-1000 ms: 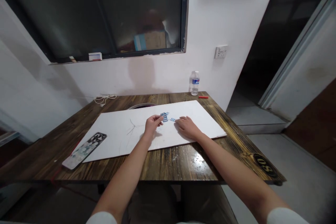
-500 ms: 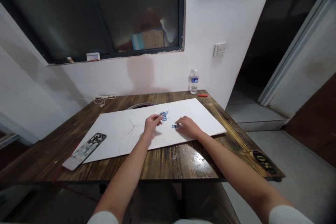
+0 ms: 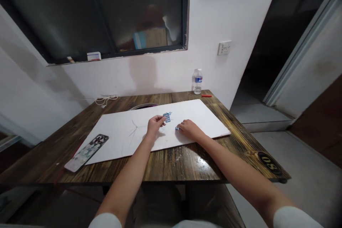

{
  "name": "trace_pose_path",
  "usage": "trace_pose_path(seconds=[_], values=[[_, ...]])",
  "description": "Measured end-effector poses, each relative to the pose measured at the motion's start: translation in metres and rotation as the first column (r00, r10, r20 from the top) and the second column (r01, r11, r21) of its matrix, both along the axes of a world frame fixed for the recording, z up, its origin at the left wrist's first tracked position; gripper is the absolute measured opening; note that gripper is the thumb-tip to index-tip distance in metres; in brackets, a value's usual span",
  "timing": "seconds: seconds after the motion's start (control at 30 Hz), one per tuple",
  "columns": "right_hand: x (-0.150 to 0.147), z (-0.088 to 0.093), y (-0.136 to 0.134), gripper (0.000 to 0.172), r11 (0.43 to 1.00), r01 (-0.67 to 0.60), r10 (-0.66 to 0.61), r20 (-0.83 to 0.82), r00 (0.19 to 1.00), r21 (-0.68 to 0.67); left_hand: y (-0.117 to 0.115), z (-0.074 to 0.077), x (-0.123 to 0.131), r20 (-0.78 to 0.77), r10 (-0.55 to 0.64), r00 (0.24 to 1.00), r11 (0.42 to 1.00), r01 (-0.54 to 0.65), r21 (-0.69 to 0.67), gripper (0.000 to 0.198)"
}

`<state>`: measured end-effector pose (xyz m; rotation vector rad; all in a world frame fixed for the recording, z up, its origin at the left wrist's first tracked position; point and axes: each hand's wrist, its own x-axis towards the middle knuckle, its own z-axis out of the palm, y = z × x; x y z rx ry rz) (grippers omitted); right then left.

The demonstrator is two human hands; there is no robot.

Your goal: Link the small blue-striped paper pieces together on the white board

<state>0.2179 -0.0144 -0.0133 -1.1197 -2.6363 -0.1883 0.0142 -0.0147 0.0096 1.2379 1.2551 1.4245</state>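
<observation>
My left hand (image 3: 155,125) pinches a small flat blue-and-white striped piece (image 3: 167,118) between thumb and fingertips, above the white board (image 3: 114,140). Thin blue-edged parts stick out at its upper right. My right hand (image 3: 189,129) is low over the same board, its fingers curled onto another small blue-and-white piece (image 3: 176,128). Only the left end of that piece shows; the fingers cover the rest. What the pieces are made of is too small to tell. Thin dark lines (image 3: 136,127) mark the board left of my left hand.
The board lies on a dark wooden table (image 3: 184,164). A phone-shaped patterned object (image 3: 87,153) overlaps its left edge. Toward the wall stand a water bottle (image 3: 198,81), a red pen-like stick (image 3: 206,96), a white cable (image 3: 106,100) and a partly hidden round rim (image 3: 143,107).
My right hand has shifted slightly and its fingers have closed further over the small piece, covering more of it. My left hand holds its piece in nearly the same place.
</observation>
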Motion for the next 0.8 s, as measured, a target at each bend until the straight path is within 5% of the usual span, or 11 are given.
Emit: trace_pose_path(seconds=[0.4, 0.8], values=[[-0.0052, -0.0021, -0.0024, 0.02, 0.997, 0.082, -0.082, 0.025, 0.996, 0.014, 0.0037, -0.0034, -0.0028, -0.034, 0.01, 0.999, 1.0, -0.01, 0.002, 0.042], [0.0031, -0.0048, -0.0013, 0.016, 0.994, 0.084, -0.052, -0.351, 0.935, 0.077, 0.0021, -0.0016, -0.0022, -0.045, 0.01, 0.999, 1.0, -0.01, -0.006, 0.04]])
